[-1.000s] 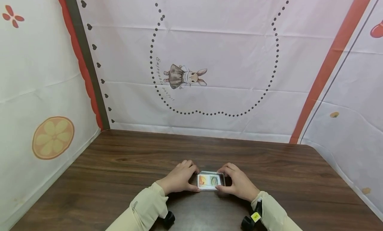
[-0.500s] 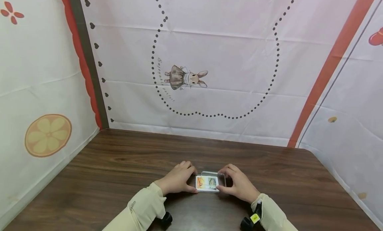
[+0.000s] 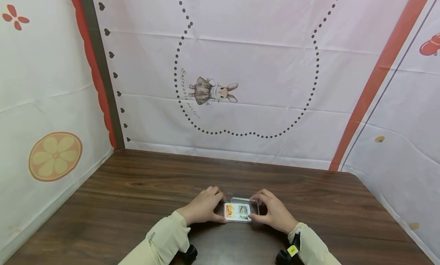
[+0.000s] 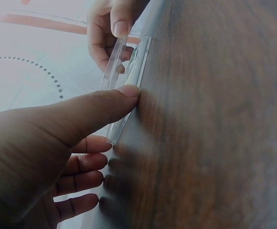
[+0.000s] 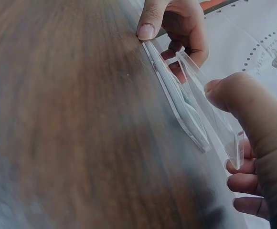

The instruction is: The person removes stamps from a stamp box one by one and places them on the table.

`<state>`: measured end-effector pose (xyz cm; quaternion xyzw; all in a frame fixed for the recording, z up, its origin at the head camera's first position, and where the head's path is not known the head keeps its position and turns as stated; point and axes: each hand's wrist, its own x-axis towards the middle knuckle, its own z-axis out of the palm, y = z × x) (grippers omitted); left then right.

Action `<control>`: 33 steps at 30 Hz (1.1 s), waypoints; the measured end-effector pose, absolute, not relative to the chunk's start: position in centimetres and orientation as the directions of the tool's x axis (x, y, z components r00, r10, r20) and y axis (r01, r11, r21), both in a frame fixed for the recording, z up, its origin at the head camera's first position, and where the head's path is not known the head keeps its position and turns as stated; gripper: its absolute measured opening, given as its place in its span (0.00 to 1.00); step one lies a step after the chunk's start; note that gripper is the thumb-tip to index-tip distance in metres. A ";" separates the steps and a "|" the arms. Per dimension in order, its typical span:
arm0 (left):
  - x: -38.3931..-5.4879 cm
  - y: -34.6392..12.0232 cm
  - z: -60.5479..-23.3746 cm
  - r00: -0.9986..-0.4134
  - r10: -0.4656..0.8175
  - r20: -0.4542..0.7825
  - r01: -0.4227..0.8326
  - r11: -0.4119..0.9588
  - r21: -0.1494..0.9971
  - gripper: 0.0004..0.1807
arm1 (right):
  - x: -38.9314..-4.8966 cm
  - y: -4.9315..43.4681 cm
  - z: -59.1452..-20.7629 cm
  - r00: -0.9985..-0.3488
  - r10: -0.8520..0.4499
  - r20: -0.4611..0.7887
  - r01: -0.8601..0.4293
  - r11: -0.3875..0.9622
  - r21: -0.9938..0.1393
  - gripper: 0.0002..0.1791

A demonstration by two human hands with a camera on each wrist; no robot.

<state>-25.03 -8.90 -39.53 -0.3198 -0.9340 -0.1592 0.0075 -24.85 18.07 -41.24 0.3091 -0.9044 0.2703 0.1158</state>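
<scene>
A small clear plastic case lies on the dark wooden table, its base (image 5: 175,98) holding a stack of cards (image 3: 237,210) with an orange and a green picture on top. Thumb and fingers of my left hand (image 3: 203,207) grip the base by its left end. My right hand (image 3: 275,212) pinches the transparent lid (image 5: 215,117) between thumb and fingers. In the right wrist view, the lid stands apart from the base, with a gap between them. From the head, the lid overlaps the cards and sticks out past them to the right and back.
The wooden table (image 3: 151,177) runs back to a white printed cloth wall (image 3: 268,78) with a rabbit figure (image 3: 213,91). More cloth (image 3: 55,104) hangs along the left and right sides. Black wrist cameras (image 3: 283,256) sit below both cuffs.
The lid, lying nearly over the base one second ago, has come away from it toward the right and back. The base with the cards has shifted slightly left with my left hand.
</scene>
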 end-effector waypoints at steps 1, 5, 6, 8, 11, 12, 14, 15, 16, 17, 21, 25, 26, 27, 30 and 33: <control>-25.0 -8.9 -39.6 -0.795 0.596 0.116 0.601 0.744 0.292 0.28 | -24.9 18.1 -41.3 -0.782 -0.496 0.377 -0.622 0.663 -0.417 0.20; -25.1 -8.9 -39.6 -0.793 0.598 0.115 0.602 0.742 0.293 0.29 | -24.9 18.2 -41.5 -0.788 -0.491 0.371 -0.614 0.664 -0.426 0.20; -25.1 -8.9 -39.6 -0.793 0.598 0.114 0.602 0.742 0.294 0.29 | -25.0 18.2 -41.6 -0.790 -0.489 0.369 -0.612 0.665 -0.429 0.20; -25.1 -8.9 -39.7 -0.793 0.598 0.113 0.602 0.742 0.295 0.29 | -25.0 18.3 -41.6 -0.795 -0.483 0.367 -0.605 0.667 -0.435 0.21; -25.1 -8.8 -39.7 -0.794 0.598 0.111 0.601 0.742 0.296 0.29 | -25.0 18.4 -41.7 -0.800 -0.476 0.364 -0.598 0.670 -0.439 0.21; -25.1 -8.8 -39.7 -0.794 0.598 0.109 0.600 0.743 0.296 0.29 | -25.1 18.4 -41.8 -0.801 -0.475 0.363 -0.597 0.670 -0.441 0.21; -25.1 -8.8 -39.8 -0.795 0.598 0.106 0.599 0.744 0.297 0.29 | -25.1 18.5 -41.8 -0.803 -0.474 0.362 -0.595 0.671 -0.442 0.21; -25.1 -8.8 -39.8 -0.795 0.597 0.105 0.598 0.744 0.296 0.29 | -25.1 18.6 -41.8 -0.804 -0.472 0.361 -0.593 0.671 -0.445 0.21; -25.1 -8.8 -39.8 -0.795 0.597 0.105 0.598 0.744 0.296 0.29 | -25.1 18.6 -41.8 -0.806 -0.470 0.359 -0.591 0.672 -0.446 0.21; -25.1 -8.8 -39.8 -0.795 0.597 0.106 0.598 0.744 0.297 0.29 | -25.1 18.7 -41.9 -0.808 -0.468 0.357 -0.588 0.673 -0.448 0.21; -25.1 -8.8 -39.9 -0.794 0.597 0.110 0.599 0.741 0.302 0.29 | -25.0 18.9 -41.8 -0.816 -0.461 0.349 -0.578 0.674 -0.461 0.22; -25.1 -8.9 -39.9 -0.795 0.597 0.107 0.598 0.739 0.310 0.29 | -25.0 19.1 -41.8 -0.819 -0.457 0.348 -0.574 0.676 -0.462 0.22; -25.1 -8.9 -39.9 -0.794 0.598 0.108 0.598 0.739 0.311 0.29 | -25.0 19.1 -41.7 -0.819 -0.455 0.350 -0.573 0.677 -0.462 0.22; -25.1 -8.9 -39.9 -0.794 0.598 0.109 0.599 0.738 0.311 0.29 | -25.0 19.2 -41.7 -0.819 -0.452 0.353 -0.573 0.679 -0.460 0.22; -25.1 -8.9 -39.8 -0.793 0.597 0.119 0.601 0.738 0.307 0.29 | -25.1 19.3 -41.5 -0.817 -0.448 0.364 -0.575 0.681 -0.454 0.22; -25.1 -8.8 -39.7 -0.794 0.594 0.128 0.602 0.740 0.299 0.28 | -25.1 19.5 -41.4 -0.817 -0.446 0.366 -0.574 0.686 -0.447 0.23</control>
